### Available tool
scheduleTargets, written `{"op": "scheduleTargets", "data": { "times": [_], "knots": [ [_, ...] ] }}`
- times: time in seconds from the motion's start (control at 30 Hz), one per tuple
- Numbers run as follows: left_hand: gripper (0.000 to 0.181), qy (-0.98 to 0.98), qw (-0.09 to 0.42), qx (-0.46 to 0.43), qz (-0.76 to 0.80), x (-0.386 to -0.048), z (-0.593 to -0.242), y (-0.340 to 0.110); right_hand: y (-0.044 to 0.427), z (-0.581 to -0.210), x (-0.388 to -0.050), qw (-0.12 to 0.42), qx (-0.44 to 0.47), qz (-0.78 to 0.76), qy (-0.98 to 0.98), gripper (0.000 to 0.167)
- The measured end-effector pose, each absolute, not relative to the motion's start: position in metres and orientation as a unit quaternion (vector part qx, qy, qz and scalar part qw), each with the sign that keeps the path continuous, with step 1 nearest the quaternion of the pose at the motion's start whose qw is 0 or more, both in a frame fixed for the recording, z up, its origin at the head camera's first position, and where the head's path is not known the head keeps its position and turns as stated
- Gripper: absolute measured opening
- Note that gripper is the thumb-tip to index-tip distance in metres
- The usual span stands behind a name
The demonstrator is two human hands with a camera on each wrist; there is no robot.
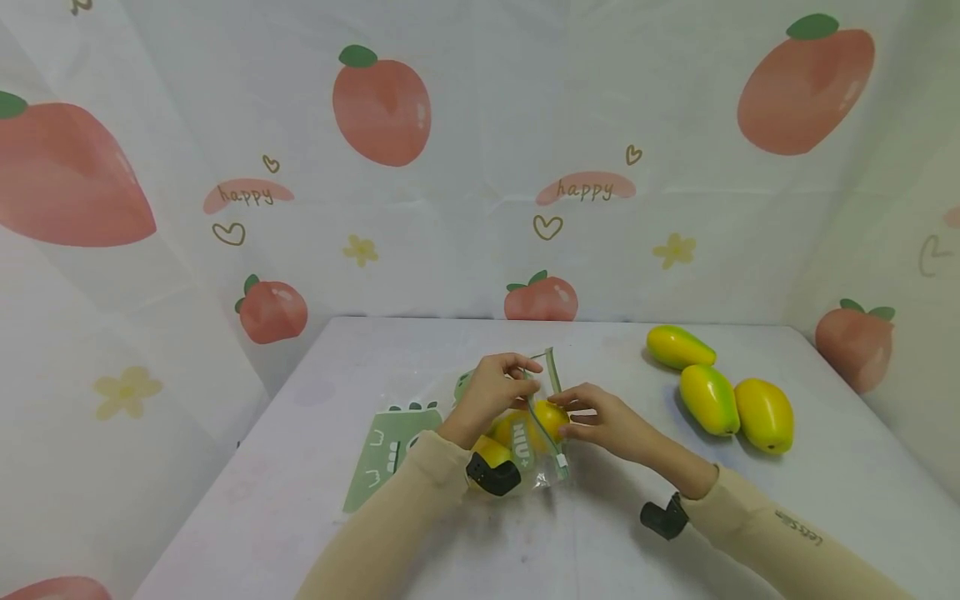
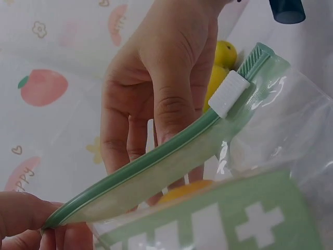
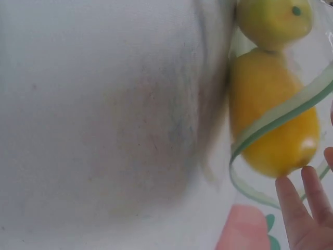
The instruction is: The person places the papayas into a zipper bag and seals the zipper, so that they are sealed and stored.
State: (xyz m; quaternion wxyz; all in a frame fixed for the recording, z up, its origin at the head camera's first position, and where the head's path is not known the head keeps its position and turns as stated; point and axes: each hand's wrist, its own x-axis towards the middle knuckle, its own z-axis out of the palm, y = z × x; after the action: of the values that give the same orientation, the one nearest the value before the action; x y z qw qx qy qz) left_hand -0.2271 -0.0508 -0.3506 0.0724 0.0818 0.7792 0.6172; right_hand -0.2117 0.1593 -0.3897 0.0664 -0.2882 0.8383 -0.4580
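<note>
My left hand [image 1: 489,398] pinches the green-edged rim of a clear slider zip bag [image 1: 522,443], its mouth held apart and facing right. In the left wrist view the thumb and fingers [image 2: 23,216] grip one end of the green zip strip, with the white slider [image 2: 229,94] near the other end. My right hand [image 1: 611,423] is at the mouth, its extended fingertips touching the end of a yellow mango [image 3: 270,117] partly inside. Behind that one, a yellow-green mango [image 3: 276,22] lies in the bag.
Three yellow-green mangoes, one at the back [image 1: 678,347], one in the middle [image 1: 708,400] and one in front [image 1: 765,415], lie on the right of the white table [image 1: 570,550]. A clear bag with a green cartoon print [image 1: 386,458] lies flat at left.
</note>
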Motion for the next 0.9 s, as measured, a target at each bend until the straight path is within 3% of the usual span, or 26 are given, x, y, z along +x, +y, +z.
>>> {"op": "scheduleTargets", "data": {
  "times": [0.9],
  "knots": [
    [0.019, 0.784, 0.078, 0.067, 0.613, -0.225, -0.349, -0.050, 0.177, -0.369, -0.210, 0.025, -0.259, -0.463, 0.847, 0.042]
  ]
}}
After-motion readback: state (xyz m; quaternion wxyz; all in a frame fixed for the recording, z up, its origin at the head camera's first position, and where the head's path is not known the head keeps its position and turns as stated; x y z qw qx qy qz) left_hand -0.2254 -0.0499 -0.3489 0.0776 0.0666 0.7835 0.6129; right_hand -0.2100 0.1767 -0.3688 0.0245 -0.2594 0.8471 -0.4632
